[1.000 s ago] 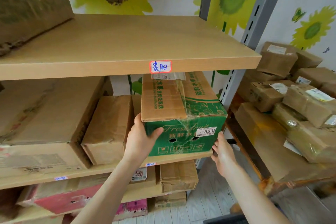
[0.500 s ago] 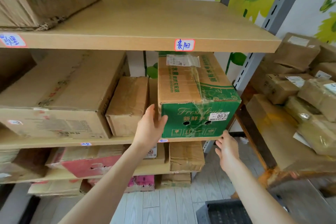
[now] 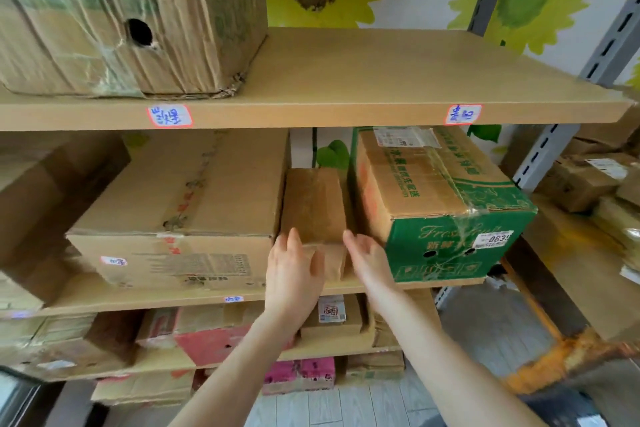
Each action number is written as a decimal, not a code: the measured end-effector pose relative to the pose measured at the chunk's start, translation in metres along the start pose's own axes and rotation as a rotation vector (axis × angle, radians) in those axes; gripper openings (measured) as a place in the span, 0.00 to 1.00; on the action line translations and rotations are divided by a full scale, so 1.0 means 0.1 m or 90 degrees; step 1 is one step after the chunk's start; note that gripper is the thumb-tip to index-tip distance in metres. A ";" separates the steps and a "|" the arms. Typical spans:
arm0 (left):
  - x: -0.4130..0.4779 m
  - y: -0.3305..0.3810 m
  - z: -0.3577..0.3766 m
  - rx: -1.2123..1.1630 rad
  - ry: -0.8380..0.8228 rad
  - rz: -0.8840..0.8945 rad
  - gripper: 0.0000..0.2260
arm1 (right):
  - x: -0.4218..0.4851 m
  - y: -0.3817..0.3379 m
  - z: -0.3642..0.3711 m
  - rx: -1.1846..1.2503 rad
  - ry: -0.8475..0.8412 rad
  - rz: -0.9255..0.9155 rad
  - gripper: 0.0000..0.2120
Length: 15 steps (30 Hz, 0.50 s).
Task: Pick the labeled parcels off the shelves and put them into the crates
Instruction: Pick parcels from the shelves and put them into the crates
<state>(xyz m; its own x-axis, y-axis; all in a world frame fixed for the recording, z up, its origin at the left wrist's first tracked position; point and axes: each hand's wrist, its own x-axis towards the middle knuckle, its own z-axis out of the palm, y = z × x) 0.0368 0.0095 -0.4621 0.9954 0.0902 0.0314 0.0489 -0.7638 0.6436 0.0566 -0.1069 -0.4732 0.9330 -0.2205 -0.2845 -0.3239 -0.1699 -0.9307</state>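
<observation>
My left hand (image 3: 294, 274) and right hand (image 3: 369, 265) are both on the small brown parcel (image 3: 313, 208). It lies on the middle shelf (image 3: 156, 300), wedged between the big carton (image 3: 180, 204) on its left and the green box (image 3: 460, 246) on its right, touching or nearly touching both.

My left fingers (image 3: 287, 244) are straight and laid against the parcel's front left corner, with the thumb across its front face. My right fingers (image 3: 349, 239) are straight too, slid along the parcel's right side into the narrow gap next to the green box. Neither hand is curled round the parcel. They press it from both sides with loose, flat fingers. The parcel's bottom is flat on the shelf, its front end at the shelf's edge. I can see no label on it from here.

The green box carries a white label (image 3: 493, 240) on its front and clear tape over its top. Above it runs the top shelf (image 3: 346, 80), with two handwritten tags (image 3: 169, 115) on its front edge and a film-wrapped box (image 3: 121, 10) standing on its left part.

Below my wrists, the lower shelf holds a pink box (image 3: 207, 343) and a small packet with a code sticker (image 3: 331, 310). To the right, past the grey post (image 3: 540, 152), more brown parcels (image 3: 581, 180) lie piled on a side rack.
</observation>
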 end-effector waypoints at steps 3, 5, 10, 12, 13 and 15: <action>0.04 -0.05 -0.08 -0.011 -0.022 0.015 0.27 | 0.12 0.00 0.17 0.014 0.019 0.071 0.30; 0.07 -0.09 -0.13 -0.020 -0.033 0.032 0.27 | 0.10 0.04 0.22 0.026 0.035 0.076 0.27; 0.07 -0.26 -0.18 -0.092 -0.038 0.028 0.23 | -0.11 0.13 0.18 0.040 0.075 0.042 0.21; 0.09 -0.31 -0.20 -0.120 -0.050 0.010 0.12 | -0.22 0.18 0.14 0.017 0.075 0.029 0.20; 0.09 -0.34 -0.21 -0.132 -0.065 -0.001 0.08 | -0.28 0.22 0.13 0.003 0.071 0.027 0.20; 0.08 -0.38 -0.19 -0.167 -0.100 -0.017 0.07 | -0.40 0.28 0.09 -0.009 0.068 0.023 0.19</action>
<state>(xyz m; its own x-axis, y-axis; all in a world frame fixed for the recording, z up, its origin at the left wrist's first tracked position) 0.0412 0.0513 -0.4714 0.9957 -0.0076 -0.0928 0.0720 -0.5699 0.8186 0.0113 -0.0938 -0.4901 0.8992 -0.3273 -0.2905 -0.3593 -0.1733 -0.9170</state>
